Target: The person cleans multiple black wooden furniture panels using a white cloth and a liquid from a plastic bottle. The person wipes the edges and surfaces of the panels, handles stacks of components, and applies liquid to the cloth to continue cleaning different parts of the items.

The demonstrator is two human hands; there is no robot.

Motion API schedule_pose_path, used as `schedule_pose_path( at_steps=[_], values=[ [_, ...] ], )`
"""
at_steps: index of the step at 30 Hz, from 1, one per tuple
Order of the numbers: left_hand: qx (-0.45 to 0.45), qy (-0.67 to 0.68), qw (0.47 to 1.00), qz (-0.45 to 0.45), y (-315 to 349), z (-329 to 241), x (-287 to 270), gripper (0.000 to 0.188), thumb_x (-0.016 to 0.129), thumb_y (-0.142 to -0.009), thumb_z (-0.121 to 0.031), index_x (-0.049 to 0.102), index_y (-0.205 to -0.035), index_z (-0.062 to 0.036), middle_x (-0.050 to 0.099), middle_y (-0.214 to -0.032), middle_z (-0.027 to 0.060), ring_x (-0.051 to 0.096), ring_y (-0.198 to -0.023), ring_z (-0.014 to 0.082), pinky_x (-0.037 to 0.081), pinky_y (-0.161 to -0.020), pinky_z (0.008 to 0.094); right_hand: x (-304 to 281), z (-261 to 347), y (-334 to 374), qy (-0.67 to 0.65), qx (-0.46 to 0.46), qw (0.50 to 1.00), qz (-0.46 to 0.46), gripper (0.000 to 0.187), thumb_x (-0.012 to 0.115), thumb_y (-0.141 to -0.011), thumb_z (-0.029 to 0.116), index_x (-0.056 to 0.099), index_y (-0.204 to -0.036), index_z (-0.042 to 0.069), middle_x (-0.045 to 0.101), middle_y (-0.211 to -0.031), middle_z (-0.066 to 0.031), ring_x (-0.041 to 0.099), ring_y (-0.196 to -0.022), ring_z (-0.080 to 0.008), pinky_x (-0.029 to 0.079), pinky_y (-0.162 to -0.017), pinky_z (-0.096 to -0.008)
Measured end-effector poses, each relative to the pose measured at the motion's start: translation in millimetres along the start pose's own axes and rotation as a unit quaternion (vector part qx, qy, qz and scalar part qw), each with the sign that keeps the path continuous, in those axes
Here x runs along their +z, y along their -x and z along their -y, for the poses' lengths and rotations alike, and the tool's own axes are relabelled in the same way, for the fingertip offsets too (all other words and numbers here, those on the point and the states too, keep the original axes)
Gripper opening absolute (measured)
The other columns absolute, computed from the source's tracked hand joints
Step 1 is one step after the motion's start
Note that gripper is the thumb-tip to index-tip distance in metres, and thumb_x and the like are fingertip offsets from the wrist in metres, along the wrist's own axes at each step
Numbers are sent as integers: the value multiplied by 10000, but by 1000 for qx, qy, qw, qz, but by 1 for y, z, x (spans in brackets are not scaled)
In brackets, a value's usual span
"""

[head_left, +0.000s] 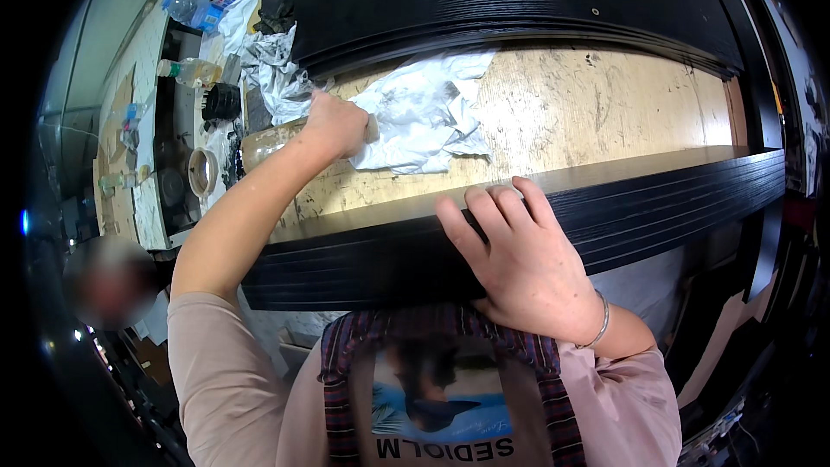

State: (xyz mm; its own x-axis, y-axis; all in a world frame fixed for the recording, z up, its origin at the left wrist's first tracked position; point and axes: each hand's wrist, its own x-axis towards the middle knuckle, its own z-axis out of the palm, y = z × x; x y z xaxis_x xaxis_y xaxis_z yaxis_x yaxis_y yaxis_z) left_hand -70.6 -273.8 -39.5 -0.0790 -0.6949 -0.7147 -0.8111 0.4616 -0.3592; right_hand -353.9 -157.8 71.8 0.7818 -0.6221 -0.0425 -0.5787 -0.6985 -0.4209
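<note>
My left hand (335, 125) is closed around a brownish, see-through bottle (273, 143) that lies almost level above the worktop, though my fingers hide part of it. Just right of that fist, a crumpled white cloth (424, 112) with grey smudges is spread on the pale wooden surface (588, 112). Along the near side runs a stack of black wood-grain boards (674, 199). Over its top edge rests my right hand (532, 259), fingers apart and holding nothing; its thumb is partly hidden.
More black boards (501, 0) are stacked at the far side. To the left stand a roll of tape (202, 172), a black ridged cap (220, 104), a bottle of yellowish liquid (194, 73), a clear plastic bottle (190, 9) and a smudged rag (272, 69). A person (112, 284) is at far left.
</note>
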Motion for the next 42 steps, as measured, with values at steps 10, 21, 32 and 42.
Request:
schedule_pose_path(
  at_steps=[10,21,32,42],
  values=[
    [9,27,999,25,12,5,6,265,682,-740,-249,767,-954,-118,757,-944,77,717,-904,240,425,-878,497,-1,1,-2,-2,-4,1000,4,955,850,-610,336,433,-1403,7,498,-1189,-160,492,-1121,-319,333,-1079,-465],
    [1,716,659,-232,67,102,54,330,797,-838,-186,716,-1121,-39,726,-1096,48,668,-1011,137,521,-934,312,-2,2,-2,-38,10,999,-23,768,739,-676,222,484,-1359,-21,514,-1082,-151,507,-1059,-315,343,-1076,-488],
    [-111,709,616,-324,50,138,87,503,729,-910,-274,597,-1295,20,651,-1234,91,597,-1121,181,425,-1013,327,-5,5,-4,-34,10,999,-9,870,830,-608,226,472,-1362,-18,508,-1073,-143,508,-1062,-321,345,-1077,-494],
    [33,307,889,-337,7,27,56,630,785,-803,-303,591,-1328,-14,690,-1184,212,645,-1121,357,481,-997,415,-9,6,-5,-26,19,999,3,906,839,-603,241,447,-1383,-3,510,-1111,-143,504,-1096,-315,341,-1090,-495]
  ],
)
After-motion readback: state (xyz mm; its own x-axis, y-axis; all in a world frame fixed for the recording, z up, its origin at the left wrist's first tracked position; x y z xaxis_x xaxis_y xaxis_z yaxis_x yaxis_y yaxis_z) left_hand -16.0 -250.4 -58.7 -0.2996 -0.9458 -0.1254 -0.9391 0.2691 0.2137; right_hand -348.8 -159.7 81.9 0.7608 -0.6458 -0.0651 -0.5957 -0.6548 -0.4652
